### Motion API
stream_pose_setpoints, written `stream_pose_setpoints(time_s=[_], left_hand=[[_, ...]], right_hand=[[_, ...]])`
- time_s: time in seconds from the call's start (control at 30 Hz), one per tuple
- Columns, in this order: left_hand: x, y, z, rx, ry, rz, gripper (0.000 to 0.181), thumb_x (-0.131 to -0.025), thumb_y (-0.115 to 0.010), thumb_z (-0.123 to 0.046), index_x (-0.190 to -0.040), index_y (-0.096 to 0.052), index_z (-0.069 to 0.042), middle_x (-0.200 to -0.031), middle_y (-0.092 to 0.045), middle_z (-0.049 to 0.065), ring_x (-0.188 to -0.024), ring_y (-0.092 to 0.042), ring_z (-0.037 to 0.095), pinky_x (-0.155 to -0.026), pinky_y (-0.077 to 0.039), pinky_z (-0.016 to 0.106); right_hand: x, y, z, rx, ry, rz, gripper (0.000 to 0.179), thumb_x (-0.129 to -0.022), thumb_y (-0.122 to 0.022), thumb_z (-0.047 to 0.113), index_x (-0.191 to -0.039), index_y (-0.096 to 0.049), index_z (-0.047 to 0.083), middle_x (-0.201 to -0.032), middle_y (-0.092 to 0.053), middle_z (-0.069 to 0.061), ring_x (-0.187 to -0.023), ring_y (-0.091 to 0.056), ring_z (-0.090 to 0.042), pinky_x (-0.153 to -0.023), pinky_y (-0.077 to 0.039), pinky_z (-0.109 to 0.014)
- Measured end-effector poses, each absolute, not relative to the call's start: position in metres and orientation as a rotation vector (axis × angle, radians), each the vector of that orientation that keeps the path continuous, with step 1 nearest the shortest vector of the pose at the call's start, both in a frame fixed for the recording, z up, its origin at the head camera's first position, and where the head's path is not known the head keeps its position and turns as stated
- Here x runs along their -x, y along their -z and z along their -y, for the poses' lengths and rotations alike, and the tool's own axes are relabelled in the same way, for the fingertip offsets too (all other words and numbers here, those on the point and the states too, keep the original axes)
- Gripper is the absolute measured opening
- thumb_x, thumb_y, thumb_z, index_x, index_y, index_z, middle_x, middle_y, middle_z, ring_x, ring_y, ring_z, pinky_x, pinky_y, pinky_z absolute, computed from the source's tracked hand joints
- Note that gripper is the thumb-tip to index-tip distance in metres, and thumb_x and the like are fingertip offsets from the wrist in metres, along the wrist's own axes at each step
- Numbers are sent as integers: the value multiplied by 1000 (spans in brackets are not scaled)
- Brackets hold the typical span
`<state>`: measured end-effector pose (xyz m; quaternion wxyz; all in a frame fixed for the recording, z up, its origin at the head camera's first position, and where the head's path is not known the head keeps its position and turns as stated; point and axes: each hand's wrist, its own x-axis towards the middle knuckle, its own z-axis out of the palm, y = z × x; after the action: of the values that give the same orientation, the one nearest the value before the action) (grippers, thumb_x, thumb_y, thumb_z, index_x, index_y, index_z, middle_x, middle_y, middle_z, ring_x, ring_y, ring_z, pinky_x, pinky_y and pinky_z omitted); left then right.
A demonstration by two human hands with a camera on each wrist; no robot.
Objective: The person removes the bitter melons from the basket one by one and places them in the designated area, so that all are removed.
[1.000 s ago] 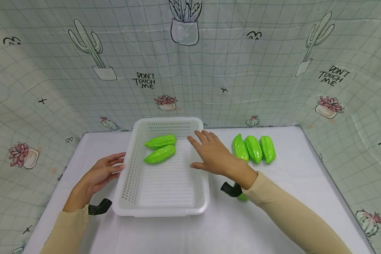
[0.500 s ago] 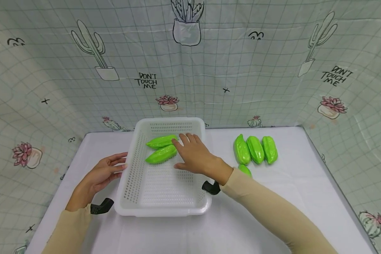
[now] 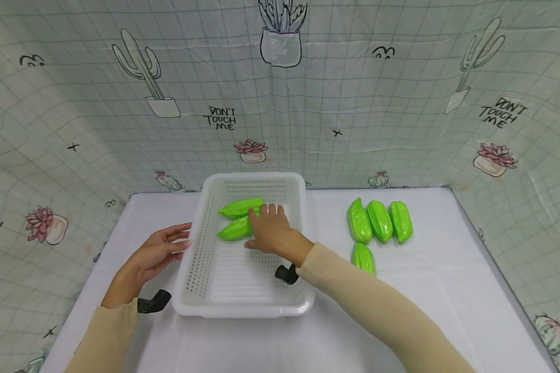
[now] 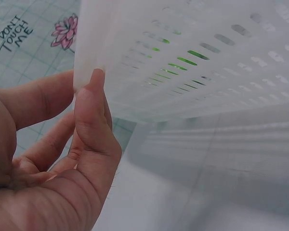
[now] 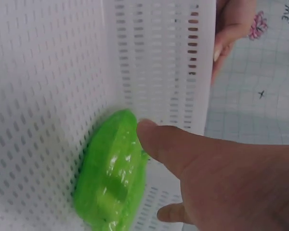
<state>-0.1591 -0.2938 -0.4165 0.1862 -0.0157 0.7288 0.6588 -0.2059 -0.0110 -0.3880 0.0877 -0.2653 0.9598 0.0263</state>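
The right hand (image 3: 271, 229), spread with no hold visible, is over the nearer green fruit (image 3: 233, 229) inside the basket (image 3: 242, 312); the left hand (image 3: 154, 254), unclenched, touches the basket's left wall; a sideways nudge could roll that fruit or slide the basket

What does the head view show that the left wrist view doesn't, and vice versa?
Head view only: the right hand reaching into the basket, plus four green pieces on the table to its right.

Left wrist view only: the outer face of the basket's left wall, with green showing through its slots.

Both: the left hand at the basket's left side, and the printed cloth.
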Motion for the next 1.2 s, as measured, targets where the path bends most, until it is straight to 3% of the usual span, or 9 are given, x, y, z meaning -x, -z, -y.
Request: stream_pose_setpoints(time_s=[0.47,0.8,1.2], left_hand=[[160,415,295,35,-1867,-2038,71,-106,-61,-4,-164,-22,7,-126,-60,-7,-104,-68,5,-84,-57,23],[160,418,295,55,-1889,-2017,70,-105,-60,-1,-164,-23,8,-122,-62,-8,-102,-68,5,-82,-57,21],[160,418,295,60,-1897,-2013,71,-105,-61,-2,-164,-23,8,-122,-62,-7,-102,-69,6,-83,-58,22]], right_hand=[[213,400,34,591,11,-2796,92,-97,-69,60,-161,-39,2,-153,-50,-28,-142,-49,-43,-119,-37,-56],[218,411,39,704,182,-2759,94,-91,-79,57,-156,-44,-1,-152,-50,-29,-143,-48,-45,-117,-40,-57],[211,418,44,835,89,-2702,97,-84,-85,59,-155,-42,8,-155,-47,-17,-139,-49,-39,-113,-45,-52]])
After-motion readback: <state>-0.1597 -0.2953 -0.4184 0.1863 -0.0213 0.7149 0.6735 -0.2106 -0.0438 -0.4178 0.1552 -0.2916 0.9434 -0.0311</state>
